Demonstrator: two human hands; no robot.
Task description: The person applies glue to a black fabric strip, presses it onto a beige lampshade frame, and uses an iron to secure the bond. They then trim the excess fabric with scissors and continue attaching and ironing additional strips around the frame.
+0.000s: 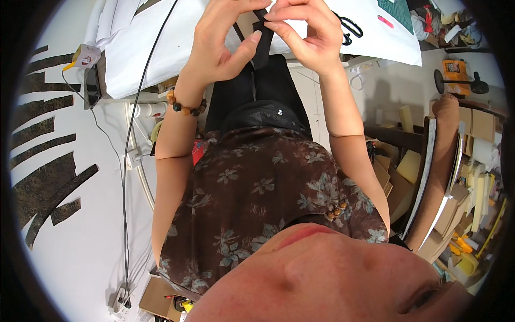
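Handling at present: a black strip [262, 51] is between the two hands, in front of the person's black trousers [292, 80], at the near edge of the tabletop [381, 45].
Right grip: the thumb and forefinger of the right hand [311, 35] are pinching the strip near its upper part.
Left grip: the left hand [222, 45] has its thumb at the strip's edge and its fingers reach to the upper end; whether they clasp it, I cannot tell, because the picture's border cuts them.
Strip, progress: it is in hand and not laid down, so I judge this handling to be in the middle.
Strip, remaining: its upper end is out of view, so how much is finished or left cannot be judged.
Tabletop: it has a white covering; black-handled scissors [352, 22] lie beside the right hand, unused now, and farther right are a small pink item [385, 21] and a green mat [399, 9].
White wall, left: it seems to carry dark patterned pieces [45, 180]; a black cable [124, 198] runs down to a socket block [121, 301].
Room, right: a brown roll [437, 161] leans near heaped cardboard and foam [475, 193].
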